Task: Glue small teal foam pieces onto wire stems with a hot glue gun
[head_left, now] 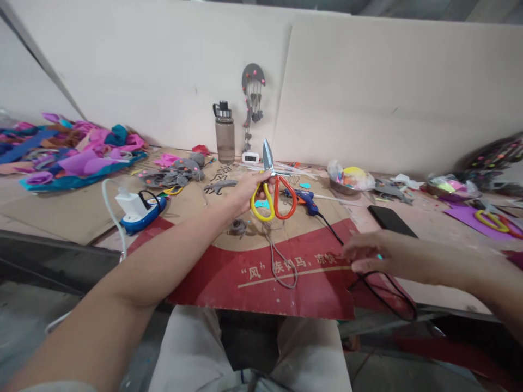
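Note:
Scissors point(275, 202) with one yellow and one red handle are raised over the middle of the cardboard, blades pointing up. My left hand point(255, 188) is closed around them near the pivot. To the right, my right hand point(370, 251) hovers over the red cardboard's right part, slightly blurred, fingers loosely apart, with nothing seen gripped. Below the scissors lie a small bundle of grey yarn point(237, 226) and a looped grey cord point(285, 268). A blue glue gun point(309, 202) rests just right of the scissors, its black cable running toward my right hand.
A bottle point(225, 136) and a small digital clock point(250, 158) stand by the back wall. Felt scraps point(85, 149) pile up at left, near a blue power strip point(143, 218). At right are a black phone point(390, 219), a bowl point(347, 185) and other scissors point(492, 222).

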Action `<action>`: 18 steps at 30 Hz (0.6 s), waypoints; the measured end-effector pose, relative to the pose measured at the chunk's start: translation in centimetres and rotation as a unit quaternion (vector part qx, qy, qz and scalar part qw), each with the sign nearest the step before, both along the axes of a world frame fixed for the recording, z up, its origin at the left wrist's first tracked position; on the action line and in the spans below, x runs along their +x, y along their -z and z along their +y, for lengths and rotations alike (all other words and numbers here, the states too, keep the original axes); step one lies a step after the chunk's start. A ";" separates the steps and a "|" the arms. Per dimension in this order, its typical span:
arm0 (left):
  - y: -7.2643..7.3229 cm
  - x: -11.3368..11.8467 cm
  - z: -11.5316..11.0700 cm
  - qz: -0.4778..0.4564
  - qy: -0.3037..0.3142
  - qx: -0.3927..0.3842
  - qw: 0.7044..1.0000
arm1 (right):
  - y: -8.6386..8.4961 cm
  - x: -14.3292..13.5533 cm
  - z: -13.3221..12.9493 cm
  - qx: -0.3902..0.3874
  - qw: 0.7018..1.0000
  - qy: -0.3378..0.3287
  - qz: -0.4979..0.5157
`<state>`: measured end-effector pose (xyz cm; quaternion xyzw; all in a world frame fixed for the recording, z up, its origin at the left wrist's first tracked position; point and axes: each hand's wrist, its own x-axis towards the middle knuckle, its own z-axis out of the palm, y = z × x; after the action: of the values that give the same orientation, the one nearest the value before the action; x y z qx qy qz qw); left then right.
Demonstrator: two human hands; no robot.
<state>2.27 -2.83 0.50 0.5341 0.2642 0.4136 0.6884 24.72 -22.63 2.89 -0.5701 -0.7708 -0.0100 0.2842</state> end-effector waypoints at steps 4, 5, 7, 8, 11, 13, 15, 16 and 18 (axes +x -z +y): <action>-0.3 -0.2 0.1 -0.020 0.000 -0.018 1.000 | -2.4 -1.3 4.4 0.033 0.996 0.024 0.073; -0.4 -0.3 0.2 -0.024 0.000 -0.021 0.999 | -2.8 -1.5 5.6 0.040 0.995 0.029 0.092; -0.6 -0.4 0.3 -0.030 -0.005 -0.024 0.999 | -3.4 -1.7 7.9 0.055 0.989 0.033 0.135; -0.6 -0.5 0.3 -0.033 -0.009 -0.025 0.999 | -3.4 -1.8 9.1 0.067 0.984 0.030 0.165; -0.5 -0.5 0.6 -0.048 -0.024 -0.032 0.998 | -2.1 -2.2 11.9 0.110 0.953 0.013 0.282; -0.3 -0.5 0.8 -0.055 -0.033 -0.036 0.997 | -0.3 -2.6 13.0 0.109 0.932 0.011 0.344; 0.1 -0.3 0.9 -0.050 -0.042 -0.033 0.997 | 1.8 -3.2 13.5 0.076 0.923 0.005 0.377; 0.2 -0.2 1.0 -0.045 -0.037 -0.024 0.998 | 2.8 -3.4 13.6 0.046 0.925 -0.004 0.377; 0.6 -0.1 1.0 -0.036 -0.043 -0.020 0.998 | 4.3 -3.9 13.3 -0.002 0.942 -0.032 0.334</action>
<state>2.20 -1.78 -0.10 0.4931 0.2700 0.4567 0.6895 20.86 -9.32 -1.45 -0.5159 -0.6496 0.1917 0.5245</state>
